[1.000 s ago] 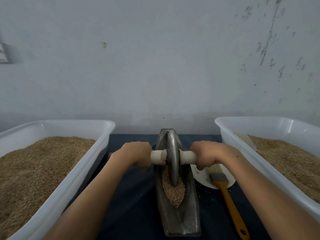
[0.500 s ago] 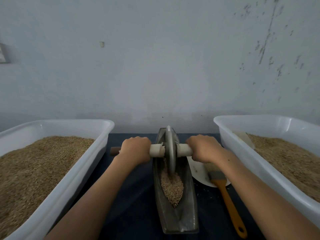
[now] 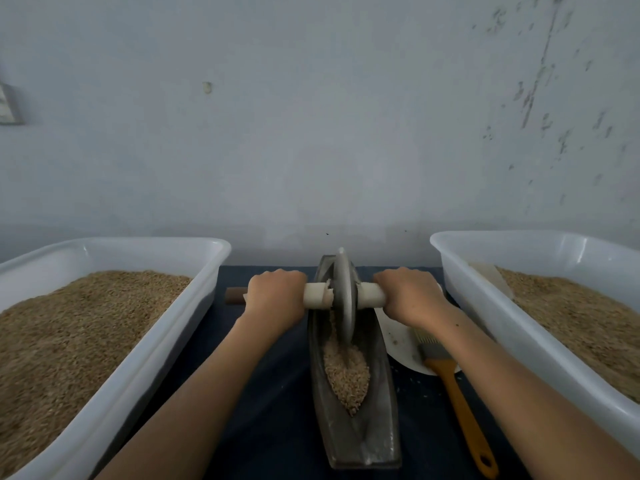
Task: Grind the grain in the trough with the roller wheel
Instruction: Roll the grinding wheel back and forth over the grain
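At the far left, a white plastic tub (image 3: pixel 145 344) sits on the dark-covered desk (image 3: pixel 277 410), filled with brown grain. Just right of it, the brown tip of the axle handle (image 3: pixel 234 295) projects past the left hand (image 3: pixel 275 299), whose fingers are curled tightly around the handle, knuckles up. A pale sleeve on the axle shows between each hand and the wheel. At centre, the metal trough (image 3: pixel 356 441) lies lengthwise on the desk, narrow and boat-shaped. The roller wheel (image 3: pixel 344 296) stands upright on edge in the far half of the trough, its rim down in the channel. The grain (image 3: pixel 346 375) lies heaped in the channel just in front of the wheel, touching its lower rim. The right hand (image 3: pixel 410 294) wraps around the opposite handle in the same closed grip. Under the right forearm, a white plate (image 3: pixel 401 344) rests beside the trough, with an orange-handled brush (image 3: pixel 457 400) lying partly on it. At the far right stands a second white tub (image 3: pixel 519 327), also holding grain.
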{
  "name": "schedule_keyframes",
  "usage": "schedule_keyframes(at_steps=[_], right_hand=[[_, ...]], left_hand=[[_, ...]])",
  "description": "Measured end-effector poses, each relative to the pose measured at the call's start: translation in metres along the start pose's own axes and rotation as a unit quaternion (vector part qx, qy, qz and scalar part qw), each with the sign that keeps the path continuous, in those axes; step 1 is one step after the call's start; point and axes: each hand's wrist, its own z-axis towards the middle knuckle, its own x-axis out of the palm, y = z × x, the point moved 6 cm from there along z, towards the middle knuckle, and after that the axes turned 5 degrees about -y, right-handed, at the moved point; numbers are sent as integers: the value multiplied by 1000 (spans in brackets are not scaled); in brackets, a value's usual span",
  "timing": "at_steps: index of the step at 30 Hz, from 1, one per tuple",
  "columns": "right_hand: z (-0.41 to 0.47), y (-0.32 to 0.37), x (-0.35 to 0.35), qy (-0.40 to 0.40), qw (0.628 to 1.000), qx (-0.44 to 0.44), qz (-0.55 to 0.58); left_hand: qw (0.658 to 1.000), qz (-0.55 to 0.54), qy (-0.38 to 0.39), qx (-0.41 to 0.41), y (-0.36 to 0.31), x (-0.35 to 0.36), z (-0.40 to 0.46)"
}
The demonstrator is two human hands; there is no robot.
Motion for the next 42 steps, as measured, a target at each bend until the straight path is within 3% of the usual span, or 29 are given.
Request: schedule_keyframes(at_steps=[4, 6, 11, 14, 18, 22, 25, 28, 33, 35, 39, 42], right_hand=[[0, 1, 0, -37, 999, 6, 5], [-1, 2, -1, 0, 1000, -5, -3], [-10, 5, -1, 150, 988, -23, 5], [-14, 4, 2, 204, 978, -8, 41], [-8, 3, 2, 160, 987, -12, 28], [0, 0, 1, 40, 999, -5, 8], [0, 0, 0, -33, 999, 1, 10], [-1, 1, 1, 11, 1000, -8, 4], [-11, 2, 4, 179, 983, -11, 29], [-15, 2, 7, 220, 973, 0, 62], [-11, 2, 6, 190, 980, 1, 55], [-6, 2, 2, 103, 995, -7, 16]], left_hand=[[1000, 0, -27, -6, 0, 1, -1], [1000, 5, 5, 2, 1, 3, -1], [985, -21, 168, 18, 5, 11, -4], [977, -39, 209, 24, 3, 13, -5], [987, -27, 158, 16, 4, 9, -4], [1000, -1, 30, 6, 1, 2, -1], [1000, -6, -19, 2, 0, -1, -2], [1000, -3, 11, 11, 0, 1, -1], [982, -38, 183, 23, 3, 11, -6], [975, -47, 216, 26, 3, 13, -7], [983, -36, 178, 19, 3, 9, -6], [997, -13, 79, 19, 1, 2, -4]])
